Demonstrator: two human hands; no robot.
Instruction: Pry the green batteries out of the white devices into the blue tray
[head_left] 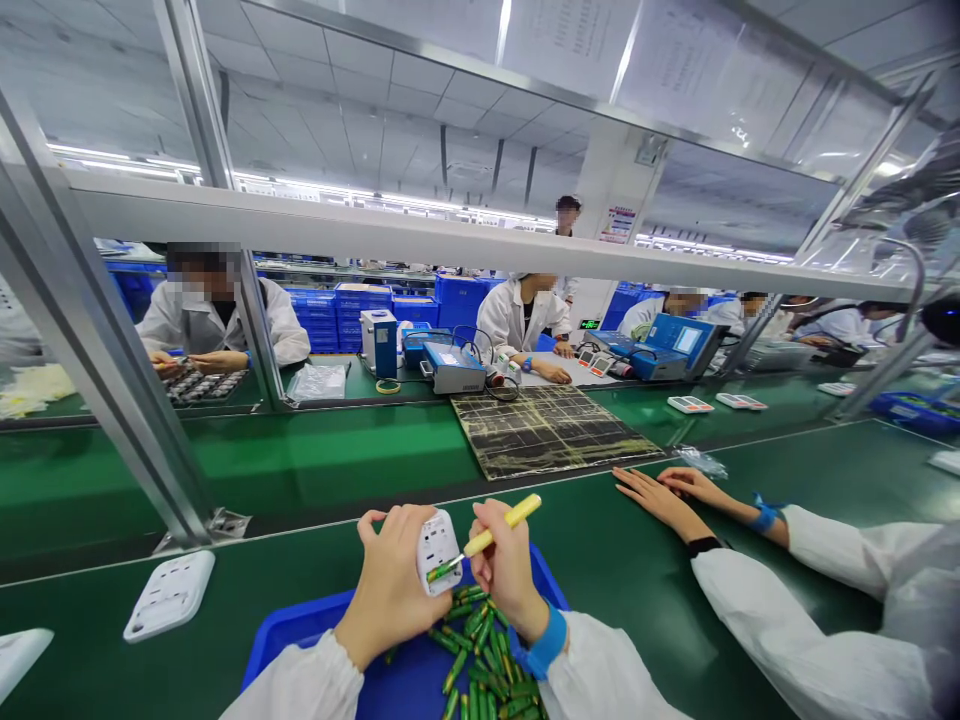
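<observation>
My left hand (396, 572) is wrapped round a white plastic device housing (436, 542), tilted so that its slotted face shows. A green battery (442, 571) lies in the lower part of that face. In my right hand (504, 560) is a screwdriver-like tool with a yellow handle (517, 512). Its thin metal end reaches the housing by the battery; the very tip is too small to make out. Both hands are above a blue tray (279, 632), where many loose green batteries (491, 650) lie in a heap. My right wrist wears a blue band.
Another white housing (169, 594) lies on the green bench to the left, with a white part (22, 655) cut off by the frame. At right, a co-worker's hands (664, 500) rest on the bench. Beyond are a dark gridded mat (551, 432), metal posts (112, 320) and blue instruments (454, 368).
</observation>
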